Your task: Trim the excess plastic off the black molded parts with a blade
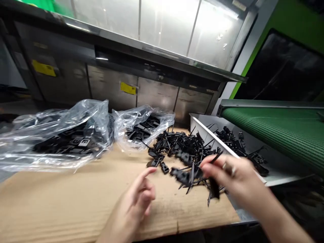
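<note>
My right hand (231, 173) is over the right side of a heap of black plastic parts (186, 146). Its thumb and fingertips pinch a black plastic part with thin stems (188, 177), blurred by motion. A ring shows on one finger. To the left, my left hand (138, 199) hovers above the cardboard-covered table (83, 192) with the index finger stretched out and the other fingers loosely curled, holding nothing. A few loose black pieces (164, 167) lie just beyond its fingertip.
Two clear plastic bags (93, 114) (121, 131) of black parts lie at the back left. A white tray (215, 136) with more black parts stands at the right, beside a green conveyor belt (275, 130). Behind rises a metal cabinet with a ledge (157, 55).
</note>
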A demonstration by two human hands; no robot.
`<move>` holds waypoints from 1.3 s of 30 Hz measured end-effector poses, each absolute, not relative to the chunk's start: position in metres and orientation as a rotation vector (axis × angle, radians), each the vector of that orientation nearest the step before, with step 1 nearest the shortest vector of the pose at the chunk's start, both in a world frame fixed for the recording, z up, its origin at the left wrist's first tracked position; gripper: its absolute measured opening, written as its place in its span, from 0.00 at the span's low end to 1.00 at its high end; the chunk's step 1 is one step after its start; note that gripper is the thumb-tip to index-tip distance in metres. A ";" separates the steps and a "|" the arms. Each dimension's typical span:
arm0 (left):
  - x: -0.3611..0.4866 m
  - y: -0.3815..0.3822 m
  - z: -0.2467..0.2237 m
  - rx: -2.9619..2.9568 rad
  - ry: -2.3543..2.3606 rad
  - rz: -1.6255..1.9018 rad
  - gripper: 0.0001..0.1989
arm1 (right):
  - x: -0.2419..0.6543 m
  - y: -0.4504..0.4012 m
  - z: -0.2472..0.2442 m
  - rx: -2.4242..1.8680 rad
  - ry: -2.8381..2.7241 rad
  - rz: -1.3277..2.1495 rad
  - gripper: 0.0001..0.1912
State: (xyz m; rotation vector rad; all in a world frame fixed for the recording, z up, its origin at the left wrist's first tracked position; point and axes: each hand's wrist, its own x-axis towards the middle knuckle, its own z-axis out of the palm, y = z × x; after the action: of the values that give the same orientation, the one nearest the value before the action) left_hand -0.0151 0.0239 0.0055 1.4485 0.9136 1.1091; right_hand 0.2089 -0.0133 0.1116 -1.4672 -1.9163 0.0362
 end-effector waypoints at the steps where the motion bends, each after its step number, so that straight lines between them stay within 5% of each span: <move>1: -0.008 0.023 0.008 1.443 0.916 1.080 0.34 | 0.196 -0.021 0.093 -1.317 -2.034 0.133 0.11; 6: 0.013 0.025 0.012 1.598 1.108 0.900 0.25 | 0.160 -0.031 0.028 -1.114 -2.147 0.191 0.09; 11: 0.004 0.018 0.004 1.748 1.275 0.979 0.15 | 0.144 -0.024 0.017 -1.152 -2.054 0.144 0.13; 18: -0.031 0.044 0.004 2.146 1.776 0.856 0.14 | 0.157 -0.023 0.028 -1.187 -1.798 0.162 0.05; 23: -0.019 0.019 0.010 2.048 1.642 1.307 0.24 | 0.162 -0.029 0.030 -1.142 -1.743 0.076 0.06; 27: 0.007 -0.009 0.003 1.639 1.056 1.021 0.26 | 0.155 -0.035 0.025 -1.083 -1.785 -0.203 0.07; 31: 0.016 -0.006 -0.004 1.383 1.011 0.942 0.25 | 0.147 -0.043 0.017 -1.103 -1.840 -0.444 0.08; 39: -0.002 0.006 -0.012 2.196 1.129 1.097 0.09 | 0.224 -0.001 0.063 -1.549 -1.676 -1.003 0.10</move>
State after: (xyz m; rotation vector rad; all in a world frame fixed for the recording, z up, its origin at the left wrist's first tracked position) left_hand -0.0019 0.0064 -0.0121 2.1960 1.1289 1.0967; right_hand 0.2242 -0.0011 0.0628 -1.5492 -1.6760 -1.0029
